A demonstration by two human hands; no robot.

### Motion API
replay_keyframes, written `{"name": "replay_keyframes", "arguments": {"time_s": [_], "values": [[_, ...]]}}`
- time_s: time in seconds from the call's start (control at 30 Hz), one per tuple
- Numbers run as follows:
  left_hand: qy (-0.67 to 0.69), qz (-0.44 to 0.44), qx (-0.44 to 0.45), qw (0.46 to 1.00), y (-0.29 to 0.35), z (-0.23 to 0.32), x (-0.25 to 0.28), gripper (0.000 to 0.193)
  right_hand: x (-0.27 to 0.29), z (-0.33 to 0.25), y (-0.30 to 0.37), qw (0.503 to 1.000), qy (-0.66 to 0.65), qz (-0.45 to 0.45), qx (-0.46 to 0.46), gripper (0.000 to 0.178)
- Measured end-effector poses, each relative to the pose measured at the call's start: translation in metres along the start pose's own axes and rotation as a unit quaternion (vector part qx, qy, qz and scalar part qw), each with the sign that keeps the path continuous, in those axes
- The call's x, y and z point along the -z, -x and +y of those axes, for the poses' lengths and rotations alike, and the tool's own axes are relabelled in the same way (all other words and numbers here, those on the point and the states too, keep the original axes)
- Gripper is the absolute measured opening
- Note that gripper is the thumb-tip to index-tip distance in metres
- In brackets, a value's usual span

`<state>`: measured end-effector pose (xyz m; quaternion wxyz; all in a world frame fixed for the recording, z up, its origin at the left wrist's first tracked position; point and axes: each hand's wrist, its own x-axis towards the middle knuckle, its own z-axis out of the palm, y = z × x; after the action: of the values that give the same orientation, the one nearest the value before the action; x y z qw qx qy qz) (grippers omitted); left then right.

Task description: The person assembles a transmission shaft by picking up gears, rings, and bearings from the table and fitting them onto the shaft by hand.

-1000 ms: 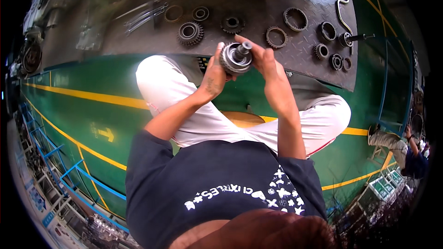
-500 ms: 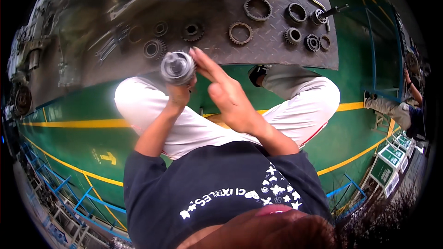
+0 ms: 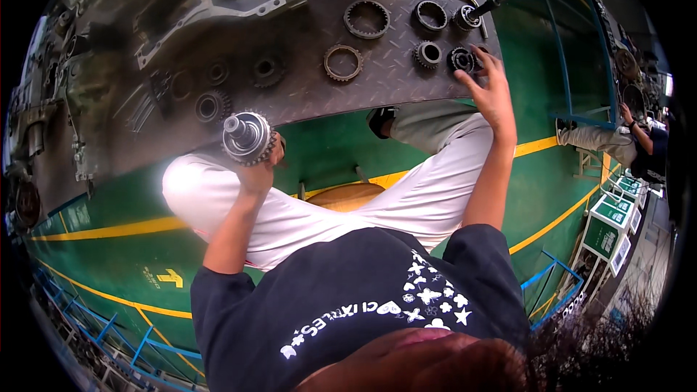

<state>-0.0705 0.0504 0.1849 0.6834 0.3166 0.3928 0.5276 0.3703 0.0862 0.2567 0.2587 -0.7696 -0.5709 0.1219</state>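
Note:
My left hand (image 3: 255,174) is wrapped round the lower end of a gear shaft (image 3: 245,136), held above my thigh near the table's front edge. The shaft's stepped end points up, with a toothed gear below it. Over at the table's right corner, my right hand (image 3: 495,96) has its thumb and fingers apart, beside a small dark gear (image 3: 460,60). Its fingertips partly cover a small ring (image 3: 479,58) there; whether they touch it I cannot tell. A toothed gear (image 3: 428,54) lies just left of the dark gear.
On the dark metal table (image 3: 377,91) lie a large ring (image 3: 367,19), a brass-toned ring (image 3: 343,63), a toothed ring (image 3: 431,16) and a black-handled tool (image 3: 490,6) by a bearing. Several gears and a flat metal bracket (image 3: 268,6) lie farther left. A person (image 3: 624,141) is at right.
My right hand has left the gear shaft and moved right to the small gears. My left hand keeps the shaft, now slightly lower and tilted. The view has shifted.

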Motion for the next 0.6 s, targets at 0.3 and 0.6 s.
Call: {"name": "replay_keyframes", "arguments": {"time_s": [0.3, 0.6], "values": [[-0.052, -0.033, -0.014, 0.998, -0.001, 0.0, 0.001, 0.047, -0.022, 0.006, -0.007, 0.997, -0.011, 0.024, 0.073, 0.063], [-0.002, 0.021, 0.022, 1.0, 0.003, -0.005, 0.002, 0.037, 0.006, 0.027, -0.006, 0.893, -0.413, 0.107, -0.146, 0.045]]}}
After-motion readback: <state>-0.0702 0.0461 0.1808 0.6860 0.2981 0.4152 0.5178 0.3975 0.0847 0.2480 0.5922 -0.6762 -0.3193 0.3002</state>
